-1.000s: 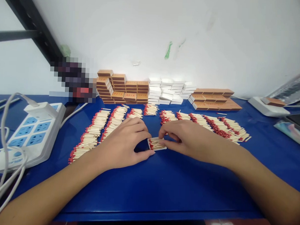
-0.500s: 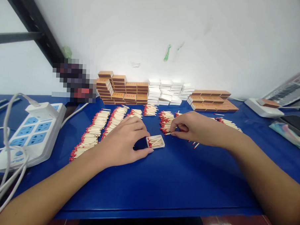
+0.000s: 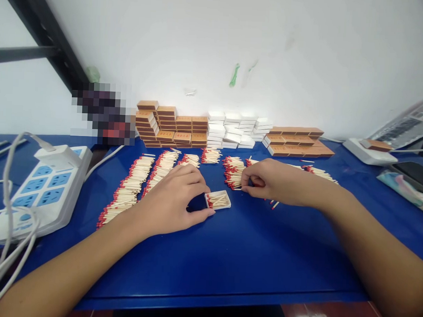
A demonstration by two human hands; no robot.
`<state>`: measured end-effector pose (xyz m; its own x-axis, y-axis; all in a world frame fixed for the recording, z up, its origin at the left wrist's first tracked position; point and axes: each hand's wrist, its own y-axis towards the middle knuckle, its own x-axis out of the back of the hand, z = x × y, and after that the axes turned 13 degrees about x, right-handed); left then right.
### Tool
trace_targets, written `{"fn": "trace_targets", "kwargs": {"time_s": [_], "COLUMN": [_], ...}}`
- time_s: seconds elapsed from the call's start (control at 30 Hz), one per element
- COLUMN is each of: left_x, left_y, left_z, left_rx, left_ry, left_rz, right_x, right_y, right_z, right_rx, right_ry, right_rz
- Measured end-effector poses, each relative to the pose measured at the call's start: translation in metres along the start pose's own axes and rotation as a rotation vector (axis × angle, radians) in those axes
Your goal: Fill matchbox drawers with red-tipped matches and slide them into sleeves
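Note:
A small white matchbox tray (image 3: pixel 218 200) partly filled with red-tipped matches lies on the blue table (image 3: pixel 228 257). My left hand (image 3: pixel 174 199) curls around its left end, thumb and forefinger touching the tray. My right hand (image 3: pixel 273 181) sits to the right of the tray, over a row of loose matches (image 3: pixel 234 171), with fingers pinched together on a few matches. Long rows of loose matches (image 3: pixel 133 188) stretch to the left and right behind my hands.
Stacks of brown matchbox sleeves (image 3: pixel 171 126) and white trays (image 3: pixel 233 130) line the wall, with more brown sleeves (image 3: pixel 296 140) to the right. A white power strip (image 3: pixel 45 184) with cables lies at the left. A phone (image 3: pixel 419 174) and a white device (image 3: pixel 369 151) sit at the right.
My right hand has left the tray and moved back and right onto the loose matches, closing on some. My left hand has stayed on the tray.

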<state>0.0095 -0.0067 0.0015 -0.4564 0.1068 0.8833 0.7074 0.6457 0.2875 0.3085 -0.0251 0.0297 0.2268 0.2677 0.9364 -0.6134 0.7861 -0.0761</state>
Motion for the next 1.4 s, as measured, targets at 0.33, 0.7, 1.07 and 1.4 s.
{"fn": "trace_targets", "kwargs": {"time_s": [0.33,0.7,1.07,1.4], "left_x": [0.000,0.000,0.000,0.002], "left_y": [0.000,0.000,0.001,0.000], "left_z": [0.000,-0.001,-0.006,-0.003], "left_rx": [-0.009,-0.001,0.007,0.020], "left_ry": [-0.002,0.008,0.018,0.014], "left_rz": [-0.012,-0.006,0.019,0.018], "right_x": [-0.001,0.005,-0.011,0.003], "right_y": [0.002,-0.002,0.005,0.000], "right_z": [-0.005,0.009,0.042,-0.004], "right_rx": [0.056,0.070,0.137,0.014], "right_ry": [-0.033,0.098,0.034,-0.031], "right_rz": [-0.051,-0.033,-0.151,-0.074]}}
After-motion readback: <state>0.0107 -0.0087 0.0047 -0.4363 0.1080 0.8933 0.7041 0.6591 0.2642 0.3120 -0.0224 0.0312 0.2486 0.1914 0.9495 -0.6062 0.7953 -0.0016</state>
